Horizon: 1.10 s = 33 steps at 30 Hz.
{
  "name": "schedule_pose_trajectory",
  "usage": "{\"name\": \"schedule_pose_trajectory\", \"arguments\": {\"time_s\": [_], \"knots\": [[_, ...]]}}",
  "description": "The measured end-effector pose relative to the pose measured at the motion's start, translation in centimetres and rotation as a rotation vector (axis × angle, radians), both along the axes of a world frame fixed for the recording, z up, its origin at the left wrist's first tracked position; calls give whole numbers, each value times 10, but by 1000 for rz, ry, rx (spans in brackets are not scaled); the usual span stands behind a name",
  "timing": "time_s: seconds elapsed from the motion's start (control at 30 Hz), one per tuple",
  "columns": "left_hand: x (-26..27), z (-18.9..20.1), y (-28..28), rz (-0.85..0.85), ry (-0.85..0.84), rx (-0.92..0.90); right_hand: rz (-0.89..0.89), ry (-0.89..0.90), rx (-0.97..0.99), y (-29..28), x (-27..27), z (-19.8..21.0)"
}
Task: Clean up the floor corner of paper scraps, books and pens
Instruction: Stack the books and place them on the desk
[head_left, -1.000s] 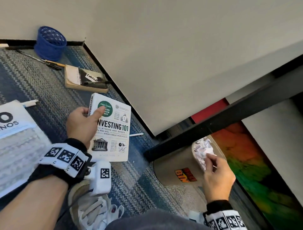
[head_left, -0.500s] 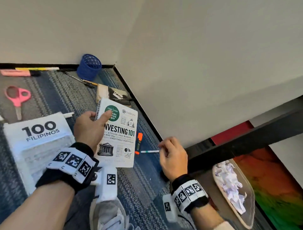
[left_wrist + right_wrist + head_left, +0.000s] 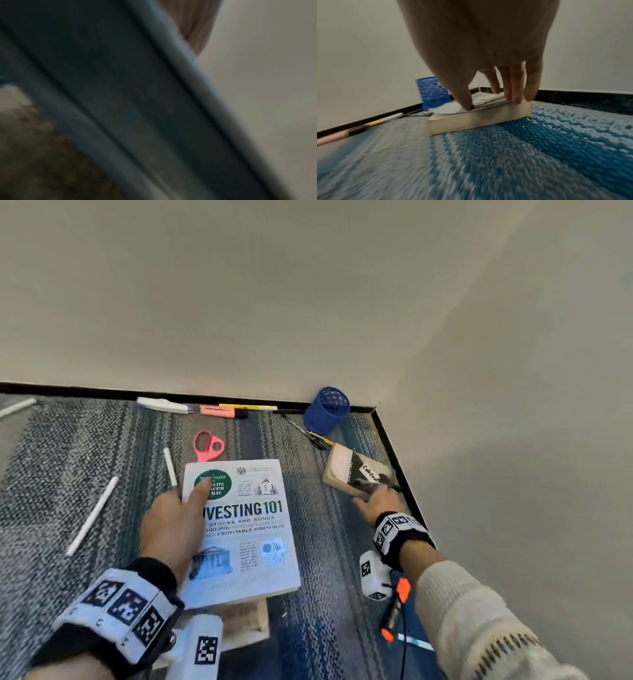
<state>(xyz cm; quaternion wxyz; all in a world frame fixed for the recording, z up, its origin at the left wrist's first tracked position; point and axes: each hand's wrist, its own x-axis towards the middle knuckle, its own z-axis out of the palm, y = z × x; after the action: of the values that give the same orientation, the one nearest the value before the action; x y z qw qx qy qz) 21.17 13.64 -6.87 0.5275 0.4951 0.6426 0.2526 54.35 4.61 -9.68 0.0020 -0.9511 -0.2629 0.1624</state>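
My left hand (image 3: 186, 501) grips the white "Investing 101" book (image 3: 246, 529) by its left edge, thumb on the cover. The book sits over another book (image 3: 250, 623) on the carpet. The left wrist view shows only a blurred dark surface. My right hand (image 3: 376, 496) reaches to a small tan-edged book (image 3: 346, 470) near the wall corner. In the right wrist view, the right hand (image 3: 489, 104) has its thumb and straight fingertips touching the top of the small book (image 3: 471, 121), where a dark pen (image 3: 489, 103) lies.
A blue mesh pen cup (image 3: 327, 410) stands in the corner. Pink scissors (image 3: 209, 446), two white pens (image 3: 169, 465) (image 3: 92, 515), an orange highlighter (image 3: 397, 604) and several pens along the baseboard (image 3: 219, 409) lie on the carpet. Walls close the back and right.
My right hand left the paper tray, passed a white pen and now touches the small book in the corner. My left hand carried the Investing book over another book. The head turned left.
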Motion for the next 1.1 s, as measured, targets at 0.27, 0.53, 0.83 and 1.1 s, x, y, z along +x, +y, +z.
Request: {"name": "schedule_pose_trajectory", "arguments": {"time_s": [0.27,0.53,0.83,1.1], "knots": [[-9,-9,-13,-137,366,137,-370,98,96,28,69,-51],[1,1,-24,-163,529,170,-501,374,286,14,77,-50],[-19,-12,-33,-38,415,131,-599,717,621,1,75,-35],[-26,-13,-34,1,459,161,-159,86,925,-11,20,91]]}}
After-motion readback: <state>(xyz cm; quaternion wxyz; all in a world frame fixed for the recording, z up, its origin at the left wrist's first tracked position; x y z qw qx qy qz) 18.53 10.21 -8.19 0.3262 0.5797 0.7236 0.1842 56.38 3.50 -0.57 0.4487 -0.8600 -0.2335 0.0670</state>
